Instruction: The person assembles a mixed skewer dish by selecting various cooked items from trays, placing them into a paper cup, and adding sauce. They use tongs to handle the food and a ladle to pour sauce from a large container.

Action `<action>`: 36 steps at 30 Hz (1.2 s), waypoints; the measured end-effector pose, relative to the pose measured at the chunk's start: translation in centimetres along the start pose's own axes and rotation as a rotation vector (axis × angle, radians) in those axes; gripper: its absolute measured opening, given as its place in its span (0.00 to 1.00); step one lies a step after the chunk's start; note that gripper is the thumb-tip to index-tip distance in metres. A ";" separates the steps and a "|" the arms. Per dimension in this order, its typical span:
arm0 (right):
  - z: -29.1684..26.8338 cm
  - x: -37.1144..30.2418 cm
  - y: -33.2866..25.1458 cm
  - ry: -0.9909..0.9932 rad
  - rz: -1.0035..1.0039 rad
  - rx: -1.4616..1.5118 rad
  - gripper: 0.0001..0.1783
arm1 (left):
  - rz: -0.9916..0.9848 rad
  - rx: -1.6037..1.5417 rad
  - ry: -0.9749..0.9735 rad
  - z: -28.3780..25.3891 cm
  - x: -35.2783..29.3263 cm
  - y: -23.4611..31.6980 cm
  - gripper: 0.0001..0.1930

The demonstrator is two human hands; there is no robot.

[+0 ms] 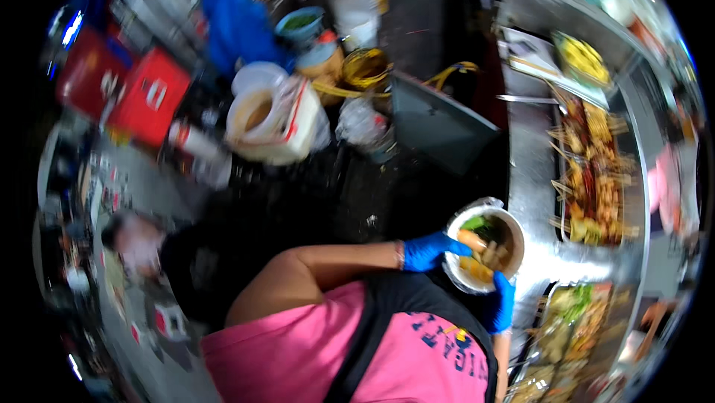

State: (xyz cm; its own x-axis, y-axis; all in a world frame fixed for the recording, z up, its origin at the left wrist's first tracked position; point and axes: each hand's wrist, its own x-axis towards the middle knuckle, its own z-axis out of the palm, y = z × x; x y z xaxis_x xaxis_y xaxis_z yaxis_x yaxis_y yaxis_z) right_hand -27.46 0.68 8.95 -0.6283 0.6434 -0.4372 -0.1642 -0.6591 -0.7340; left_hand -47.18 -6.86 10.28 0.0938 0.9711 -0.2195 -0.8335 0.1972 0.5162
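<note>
I hold a round metal bowl (514, 226) lined with a clear plastic bag over the edge of a steel counter. It holds green leaves, a sausage and several skewered pieces. My left hand (430, 251), in a blue glove, grips the bowl's left rim, with a finger reaching over the food. My right hand (505, 300), also in a blue glove, holds the bowl's lower right rim from beneath. I wear a pink shirt and a black apron.
A steel counter (530, 179) on the right carries a tray of skewers (596, 172) and trays of greens (573, 321). A white bucket (264, 121), red crates (145, 94) and yellow hose lie on the dark floor. Another person in black (194, 254) is at left.
</note>
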 end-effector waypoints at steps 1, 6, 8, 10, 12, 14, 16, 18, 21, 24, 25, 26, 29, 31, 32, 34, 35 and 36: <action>0.0 2.2 1.0 -0.052 0.012 -0.104 0.29 | 0.148 0.007 0.042 -1.0 -1.6 0.5 0.28; 9.6 8.0 4.0 -0.616 0.097 -0.363 0.33 | 0.422 -0.088 0.436 -4.3 -12.8 1.9 0.27; 15.3 9.7 5.3 -0.720 0.305 -0.337 0.35 | 0.601 -0.198 0.483 -7.5 -17.9 2.6 0.26; 18.6 12.1 7.4 -0.730 0.365 -0.372 0.34 | 0.789 -0.268 0.551 -10.3 -22.2 2.9 0.24; 23.8 12.5 9.6 -0.658 0.191 -0.547 0.31 | 0.976 -0.252 0.648 -13.2 -25.8 3.8 0.23; 28.8 14.2 13.7 -0.692 0.063 -0.598 0.32 | 1.045 -0.284 0.702 -16.3 -30.0 5.4 0.29; 34.4 15.5 17.6 -0.754 -0.006 -0.649 0.34 | 1.078 -0.316 0.714 -19.6 -33.9 6.4 0.30; 39.8 18.5 23.2 -0.738 -0.273 -0.850 0.38 | 1.048 -0.303 0.789 -22.7 -37.8 8.0 0.27; 47.8 21.6 29.3 -0.649 -0.578 -1.082 0.38 | 0.845 -0.208 1.029 -25.4 -43.1 11.7 0.30; 52.5 25.2 34.3 -0.492 -0.467 -1.198 0.25 | 0.662 -0.275 0.981 -30.2 -47.7 15.3 0.32; 52.8 26.9 36.2 -0.488 -0.551 -1.101 0.15 | 0.585 -0.291 0.987 -30.9 -49.0 16.7 0.32; 53.7 27.4 36.7 -0.443 -0.540 -1.149 0.13 | 0.579 -0.297 0.962 -32.5 -50.2 17.3 0.32; 55.4 28.9 37.4 -0.383 -0.444 -1.147 0.09 | 0.534 -0.305 0.885 -36.9 -52.4 17.8 0.32; 56.0 29.8 37.4 -0.417 -0.315 -0.953 0.10 | 0.472 -0.296 0.837 -38.8 -53.2 18.7 0.32; 56.8 29.8 36.6 -0.471 -0.242 -0.912 0.12 | 0.484 -0.252 0.785 -38.9 -53.1 19.8 0.33; 57.7 30.9 37.1 -0.525 -0.372 -1.080 0.15 | 0.469 -0.236 0.757 -39.3 -52.8 21.2 0.32; 58.9 30.5 36.7 -0.583 -0.490 -1.197 0.15 | 0.468 -0.222 0.744 -39.5 -52.8 21.7 0.32; 59.3 30.8 36.6 -0.642 -0.615 -1.277 0.15 | 0.501 -0.198 0.734 -41.9 -52.7 20.1 0.31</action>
State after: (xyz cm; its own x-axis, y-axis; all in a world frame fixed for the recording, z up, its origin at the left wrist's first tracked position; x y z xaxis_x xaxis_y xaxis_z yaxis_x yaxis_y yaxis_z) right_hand -97.87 -26.70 -0.55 -0.9728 0.1920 0.1296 0.0135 0.6056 -0.7956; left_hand -91.72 -59.68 -2.48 -0.6182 0.5942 -0.5145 -0.7681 -0.3175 0.5561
